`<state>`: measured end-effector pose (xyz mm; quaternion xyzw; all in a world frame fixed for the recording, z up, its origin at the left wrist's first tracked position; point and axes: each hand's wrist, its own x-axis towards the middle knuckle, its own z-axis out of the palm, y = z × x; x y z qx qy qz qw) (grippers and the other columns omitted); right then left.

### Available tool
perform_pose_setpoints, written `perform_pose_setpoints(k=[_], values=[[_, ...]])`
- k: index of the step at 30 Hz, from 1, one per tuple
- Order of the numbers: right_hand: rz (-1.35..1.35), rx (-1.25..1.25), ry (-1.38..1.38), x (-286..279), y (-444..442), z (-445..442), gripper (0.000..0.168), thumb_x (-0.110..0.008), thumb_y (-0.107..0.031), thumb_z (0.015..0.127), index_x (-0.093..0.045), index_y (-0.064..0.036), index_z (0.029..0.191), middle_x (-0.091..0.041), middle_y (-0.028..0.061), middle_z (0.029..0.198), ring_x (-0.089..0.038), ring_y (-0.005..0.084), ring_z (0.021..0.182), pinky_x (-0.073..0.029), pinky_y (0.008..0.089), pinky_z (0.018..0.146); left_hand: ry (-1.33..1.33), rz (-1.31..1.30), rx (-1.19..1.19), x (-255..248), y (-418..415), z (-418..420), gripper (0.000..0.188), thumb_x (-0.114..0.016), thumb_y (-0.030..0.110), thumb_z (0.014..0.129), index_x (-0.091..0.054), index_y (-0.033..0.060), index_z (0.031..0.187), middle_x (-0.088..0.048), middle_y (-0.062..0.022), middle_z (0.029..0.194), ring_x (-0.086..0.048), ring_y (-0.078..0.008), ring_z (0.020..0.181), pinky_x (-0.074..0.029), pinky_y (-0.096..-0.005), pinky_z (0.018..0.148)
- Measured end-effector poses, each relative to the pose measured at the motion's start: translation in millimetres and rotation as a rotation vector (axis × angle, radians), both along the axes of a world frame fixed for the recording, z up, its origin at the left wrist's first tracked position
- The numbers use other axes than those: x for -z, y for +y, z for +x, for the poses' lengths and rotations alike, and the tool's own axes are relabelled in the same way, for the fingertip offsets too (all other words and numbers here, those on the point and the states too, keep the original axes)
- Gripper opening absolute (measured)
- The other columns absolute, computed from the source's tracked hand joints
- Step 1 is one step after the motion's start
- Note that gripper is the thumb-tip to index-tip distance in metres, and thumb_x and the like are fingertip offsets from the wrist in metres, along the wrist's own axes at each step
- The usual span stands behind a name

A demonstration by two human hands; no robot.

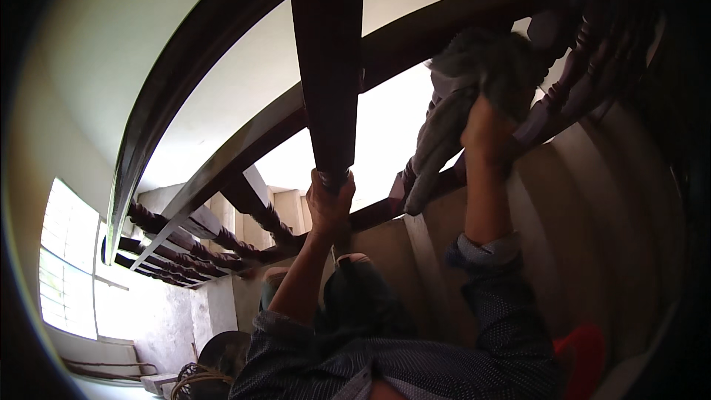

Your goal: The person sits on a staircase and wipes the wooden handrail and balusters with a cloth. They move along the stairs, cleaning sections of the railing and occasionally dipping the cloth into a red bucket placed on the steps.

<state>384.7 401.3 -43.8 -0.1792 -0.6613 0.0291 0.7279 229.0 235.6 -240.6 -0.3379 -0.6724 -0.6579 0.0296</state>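
Observation:
My left hand is wrapped around the narrow turned part of a dark wooden baluster, just below its wide flat section. To the right, my right hand holds a grey cloth up against the dark wooden railing. The cloth hangs down over a baluster and the lower rail, and it hides part of my fingers. A curved dark handrail runs above, with a second rail below it.
More turned balusters line the railing at the left. A bright barred window is at the far left. Stair steps lie at the right, with a red object at the lower right. Coiled material sits at the bottom left.

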Motion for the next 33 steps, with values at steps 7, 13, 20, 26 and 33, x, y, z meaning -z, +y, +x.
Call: perform_pose_setpoints(k=[7,13,20,26,33], values=[[0.481,-0.015,-0.046,-109.7,-22.7,-12.7,0.024,-0.079,-0.021,0.075,-0.069,-0.005,0.09,-0.067,0.0101,0.085,-0.066,0.0266,0.08,-0.051,0.0375,0.074,0.003,-0.024,0.007,-6.9,-8.6,2.8,0.041,-0.075,0.027,0.084,-0.052,0.0014,0.104,-0.067,-0.0175,0.083,-0.068,-0.0301,0.073,-0.054,-0.0418,0.066],[0.572,0.129,-0.462,-99.9,-60.2,-15.6,0.023,-0.078,-0.028,0.065,-0.07,-0.012,0.08,-0.065,0.007,0.073,-0.064,0.0285,0.071,-0.049,0.0427,0.072,-0.116,0.063,0.162,4.8,11.9,18.0,0.029,-0.076,0.016,0.083,-0.056,0.0021,0.099,-0.066,-0.0084,0.078,-0.06,-0.0145,0.068,-0.051,-0.0326,0.063],[0.479,-0.017,-0.566,-96.4,-72.6,-39.5,0.022,-0.073,-0.026,0.057,-0.06,-0.009,0.06,-0.061,0.0087,0.057,-0.064,0.0294,0.06,-0.044,0.044,0.078,0.049,0.2,0.129,1.2,-10.2,-5.4,0.034,-0.077,0.015,0.084,-0.058,-0.0002,0.108,-0.068,-0.0086,0.084,-0.063,-0.0141,0.072,-0.053,-0.0316,0.067],[0.101,0.3,-0.86,-166.3,-32.5,5.6,0.034,-0.068,-0.035,0.069,-0.074,-0.006,0.085,-0.073,0.0143,0.082,-0.072,0.0325,0.079,-0.056,0.0446,0.077,-0.1,0.125,0.135,-18.0,-14.0,7.8,0.03,-0.075,0.015,0.086,-0.059,-0.0001,0.106,-0.066,-0.0064,0.081,-0.061,-0.0122,0.069,-0.05,-0.0295,0.063],[-0.2,0.641,-1.097,-241.6,-10.6,35.6,0.039,-0.061,-0.027,0.077,-0.071,0.007,0.091,-0.069,0.0278,0.094,-0.068,0.0403,0.09,-0.053,0.0477,0.08,-0.021,0.01,0.162,-18.0,-19.1,7.1,0.035,-0.076,0.015,0.085,-0.057,-0.0004,0.109,-0.068,-0.0108,0.081,-0.064,-0.0179,0.067,-0.052,-0.0322,0.06]])
